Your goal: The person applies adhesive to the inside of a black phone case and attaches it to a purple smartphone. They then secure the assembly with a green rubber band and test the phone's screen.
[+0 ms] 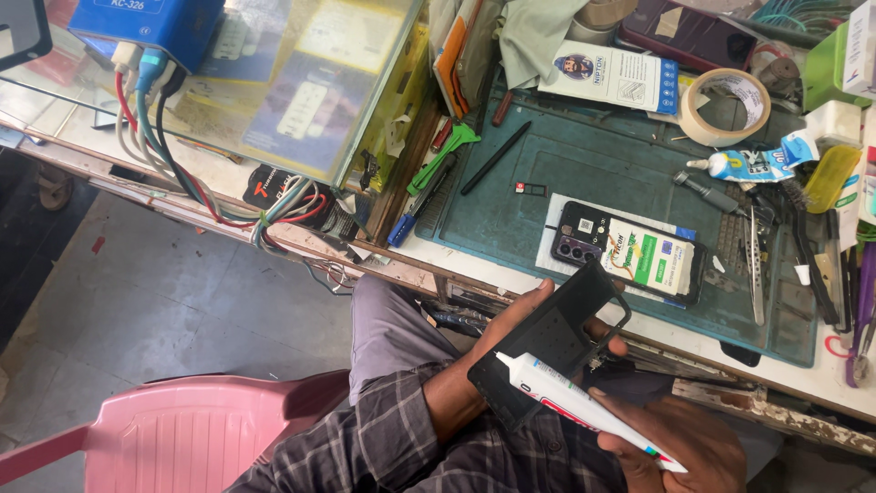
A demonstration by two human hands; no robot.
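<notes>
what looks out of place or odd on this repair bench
The phone on the green mat lies open with its back removed and battery exposed. The left hand holds the black back cover, and the right hand holds a white glue tube to it. A tiny SIM tray lies loose on the mat.

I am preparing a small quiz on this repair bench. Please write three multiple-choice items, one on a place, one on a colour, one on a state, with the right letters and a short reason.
1. Where does the opened phone lie?
A. on the green work mat
B. on the pink chair
C. on the floor

2. What colour is the back cover in the left hand?
A. white
B. black
C. red

3. How is the white glue tube in the right hand?
A. lying on the mat
B. still boxed
C. held with its nozzle at the cover

Answers: 1 A, the phone rests on the mat; 2 B, the cover is dark black; 3 C, the tip meets the cover's edge.
</notes>
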